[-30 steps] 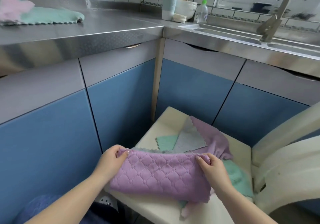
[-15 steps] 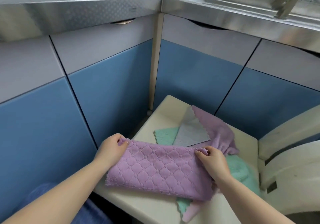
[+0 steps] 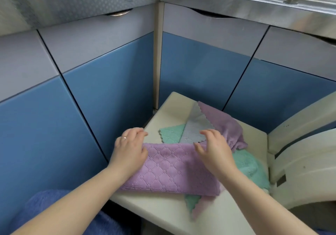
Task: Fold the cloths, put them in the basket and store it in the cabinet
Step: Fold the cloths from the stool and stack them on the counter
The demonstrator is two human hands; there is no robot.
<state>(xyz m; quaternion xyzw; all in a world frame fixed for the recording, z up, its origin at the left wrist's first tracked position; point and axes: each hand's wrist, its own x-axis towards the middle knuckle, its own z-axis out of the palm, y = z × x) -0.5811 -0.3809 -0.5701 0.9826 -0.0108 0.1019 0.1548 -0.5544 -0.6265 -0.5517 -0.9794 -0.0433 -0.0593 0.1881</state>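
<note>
A purple quilted cloth (image 3: 172,169), folded into a long strip, lies on the cream seat (image 3: 174,105) of a chair. My left hand (image 3: 130,148) rests on its left end with relaxed fingers. My right hand (image 3: 213,148) lies over its right end, fingers spread and lightly bent. Beneath and behind it lie a grey cloth (image 3: 195,125), a mint green cloth (image 3: 170,134), a second purple cloth (image 3: 225,123) and another mint cloth (image 3: 249,169). No basket is in view.
Blue and grey cabinet doors (image 3: 112,82) form a corner right behind the chair, under a steel counter edge (image 3: 81,0). The chair's cream backrest (image 3: 300,154) curves along the right. A blue fuzzy garment (image 3: 45,205) covers my lap at the bottom left.
Both hands have let go of the purple cloth's top edge and now lie flat on its ends. The view has tilted further down, so the counter top is out of sight.
</note>
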